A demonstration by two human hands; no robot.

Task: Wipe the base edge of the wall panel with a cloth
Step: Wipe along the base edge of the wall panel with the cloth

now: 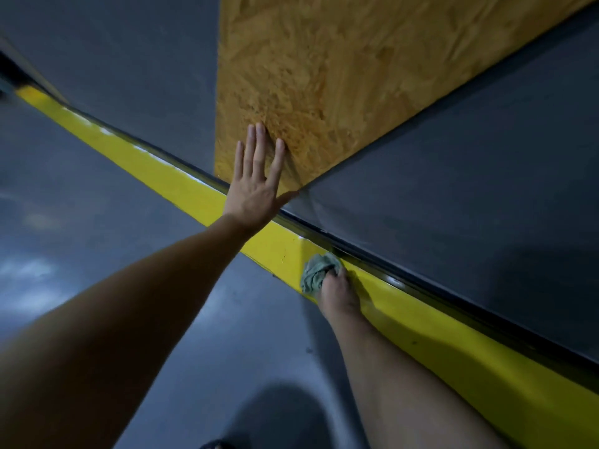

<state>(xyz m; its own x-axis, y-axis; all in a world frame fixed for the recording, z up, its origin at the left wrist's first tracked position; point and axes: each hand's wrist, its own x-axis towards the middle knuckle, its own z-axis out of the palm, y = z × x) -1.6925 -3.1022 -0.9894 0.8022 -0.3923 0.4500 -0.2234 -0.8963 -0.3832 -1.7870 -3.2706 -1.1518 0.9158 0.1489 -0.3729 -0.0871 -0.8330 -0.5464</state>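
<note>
Left hand point(256, 189) flat, fingers straight and spread, palm pressing wood-chip wall panel point(324, 76) near its lower corner, 10 o'clock off frame centre. Right hand point(337, 294) at 5 o'clock, fingers curled round bunched grey-green cloth point(314, 273), pressing it on yellow base edge point(181, 186). Yellow strip runs 10 to 4 o'clock under dark grey wall point(453, 189). Grey floor point(97, 205) at 8 o'clock.
</note>
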